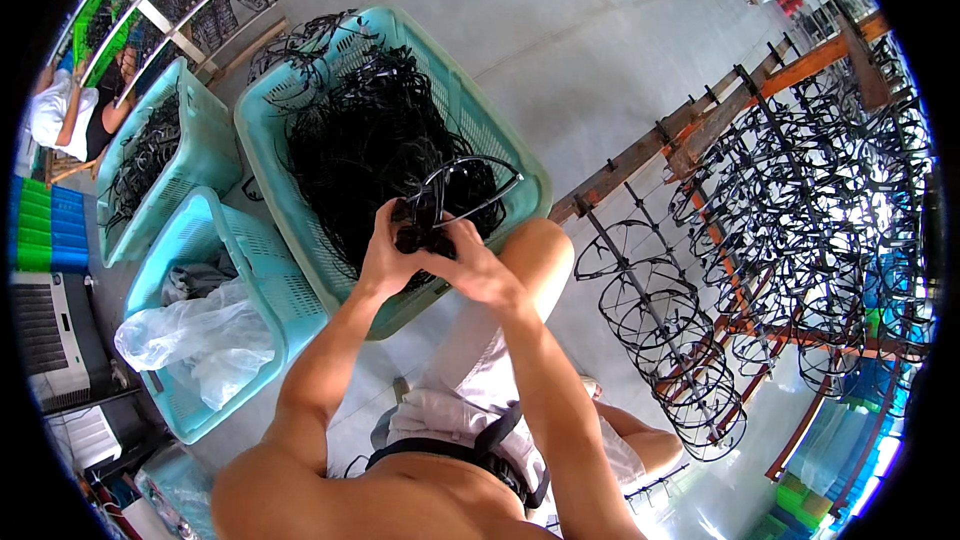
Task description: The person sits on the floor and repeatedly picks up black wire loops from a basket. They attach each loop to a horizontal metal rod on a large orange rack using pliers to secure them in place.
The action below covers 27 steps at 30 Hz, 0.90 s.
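Both of my hands meet over a big pale green basket (528, 178) filled with a tangled heap of thin black pieces (345, 155). My left hand (386, 258) and my right hand (478, 268) are closed around a small dark bundle (420, 228) between them. Out of that bundle curves a thin, shiny black hoop-like frame (470, 162), reaching up and to the right over the heap. Its exact kind cannot be made out, and my fingertips are partly hidden behind the bundle.
Left stand a basket of black pieces (196, 110) and one holding a clear plastic bag (215, 345). Black hoops (655, 325) hang from a rusty rack (640, 162) at right. Another person (68, 118) sits far left, above stacked crates (45, 225).
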Motion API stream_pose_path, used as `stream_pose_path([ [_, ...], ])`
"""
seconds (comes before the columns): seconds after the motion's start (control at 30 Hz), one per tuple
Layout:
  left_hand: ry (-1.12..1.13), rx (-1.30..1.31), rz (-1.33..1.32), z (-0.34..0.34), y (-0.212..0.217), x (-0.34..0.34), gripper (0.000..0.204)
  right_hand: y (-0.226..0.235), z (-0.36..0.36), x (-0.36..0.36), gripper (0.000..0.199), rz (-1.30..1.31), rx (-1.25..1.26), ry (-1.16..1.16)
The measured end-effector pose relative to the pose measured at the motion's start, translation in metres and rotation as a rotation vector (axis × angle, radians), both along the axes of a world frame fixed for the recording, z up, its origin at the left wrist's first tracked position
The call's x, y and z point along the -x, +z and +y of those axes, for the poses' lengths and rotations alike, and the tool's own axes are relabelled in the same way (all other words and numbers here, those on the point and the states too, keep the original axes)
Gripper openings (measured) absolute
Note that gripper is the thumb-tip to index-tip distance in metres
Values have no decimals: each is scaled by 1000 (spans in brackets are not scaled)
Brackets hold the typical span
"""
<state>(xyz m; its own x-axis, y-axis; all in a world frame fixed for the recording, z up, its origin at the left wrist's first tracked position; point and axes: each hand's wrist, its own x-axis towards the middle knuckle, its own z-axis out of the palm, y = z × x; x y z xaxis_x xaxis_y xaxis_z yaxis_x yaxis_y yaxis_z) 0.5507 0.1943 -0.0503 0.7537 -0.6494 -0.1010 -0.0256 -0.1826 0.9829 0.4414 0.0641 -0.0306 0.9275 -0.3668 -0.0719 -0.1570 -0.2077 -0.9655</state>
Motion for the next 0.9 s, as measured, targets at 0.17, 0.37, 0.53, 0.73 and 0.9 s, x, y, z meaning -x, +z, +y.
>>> stream_pose_path([
  [0.17, -79, -117, -55, 11, 23, 8, 84, 18, -68, 53, 50, -104, -833, -490],
  [0.37, -310, -125, -714, 9, 60, 0, 77, 100, -92, 14, 54, 256, -765, -11],
  [0.53, -387, -315, -974, 1, 75, -16, 76, 108, -95, 13, 45, 484, -534, 449],
  [0.73, -471, -637, -897, -26, 76, -4, 64, 107, -53, 33, 32, 278, -725, 99],
  [0.9, -549, -561, -843, -20, 60, -3, 72, 125, -54, 97, 24, -251, -763, -153],
])
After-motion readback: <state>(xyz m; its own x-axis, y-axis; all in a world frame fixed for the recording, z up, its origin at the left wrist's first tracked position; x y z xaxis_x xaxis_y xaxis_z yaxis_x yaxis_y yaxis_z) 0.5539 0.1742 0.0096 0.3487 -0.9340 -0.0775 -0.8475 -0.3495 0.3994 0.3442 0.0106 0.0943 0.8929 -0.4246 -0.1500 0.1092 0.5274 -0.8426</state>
